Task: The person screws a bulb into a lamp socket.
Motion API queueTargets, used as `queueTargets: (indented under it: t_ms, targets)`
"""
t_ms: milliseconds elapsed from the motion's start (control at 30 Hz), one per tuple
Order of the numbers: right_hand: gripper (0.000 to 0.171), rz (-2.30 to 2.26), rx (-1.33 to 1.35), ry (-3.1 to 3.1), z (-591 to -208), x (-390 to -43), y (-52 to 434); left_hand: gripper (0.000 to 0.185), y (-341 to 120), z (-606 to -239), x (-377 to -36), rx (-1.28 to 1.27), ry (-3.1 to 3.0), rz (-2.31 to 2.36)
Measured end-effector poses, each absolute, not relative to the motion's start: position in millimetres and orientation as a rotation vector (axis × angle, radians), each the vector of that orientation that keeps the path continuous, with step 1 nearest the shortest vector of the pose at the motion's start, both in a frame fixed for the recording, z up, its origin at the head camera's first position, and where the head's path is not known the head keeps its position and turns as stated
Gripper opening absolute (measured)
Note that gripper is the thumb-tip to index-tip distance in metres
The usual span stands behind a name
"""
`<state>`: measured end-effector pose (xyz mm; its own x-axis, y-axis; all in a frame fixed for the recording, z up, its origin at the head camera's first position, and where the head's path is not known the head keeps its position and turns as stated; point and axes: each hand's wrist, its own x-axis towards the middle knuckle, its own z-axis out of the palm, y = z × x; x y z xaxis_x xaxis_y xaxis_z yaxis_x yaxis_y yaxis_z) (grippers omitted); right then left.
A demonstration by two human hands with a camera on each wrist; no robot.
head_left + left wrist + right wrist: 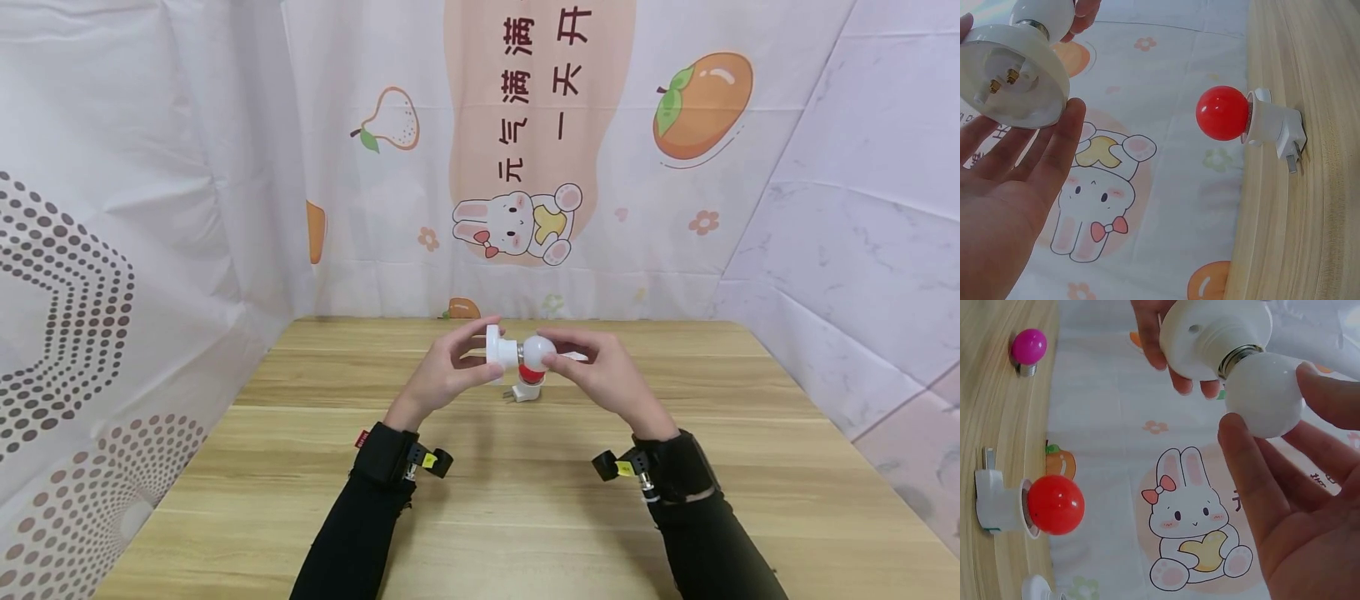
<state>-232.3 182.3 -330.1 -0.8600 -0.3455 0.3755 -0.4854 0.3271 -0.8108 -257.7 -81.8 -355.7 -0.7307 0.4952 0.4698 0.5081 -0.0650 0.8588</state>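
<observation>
My left hand [438, 373] holds a white lamp holder [504, 353] by its round base, thumb on the near side and fingers beyond. Brass terminals show inside its hollow back in the left wrist view. My right hand [613, 375] pinches a white round light bulb [1266, 394] between thumb and fingertips. The bulb's metal screw base sits at the mouth of the lamp holder [1210, 337], lined up with it, and part of the thread still shows. Both are held above the table. How deep the thread goes in is hidden.
A red bulb [1222, 113] sits in a white plug-in socket [1267, 122] with metal prongs, on the wooden table [525, 517] behind my hands. A magenta bulb [1029, 346] lies on the table. Another white piece [1035, 587] is partly in view. A printed curtain [375, 208] hangs behind.
</observation>
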Motion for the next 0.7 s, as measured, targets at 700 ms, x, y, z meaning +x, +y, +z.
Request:
queueTargets:
  t_ms: [700]
  targets:
    - [0.043,2.026,0.556,-2.434,-329.5,-232.3,175.2,0.067,-80.2,-357.8,-258.7,-1.189,-2.125,-1.994]
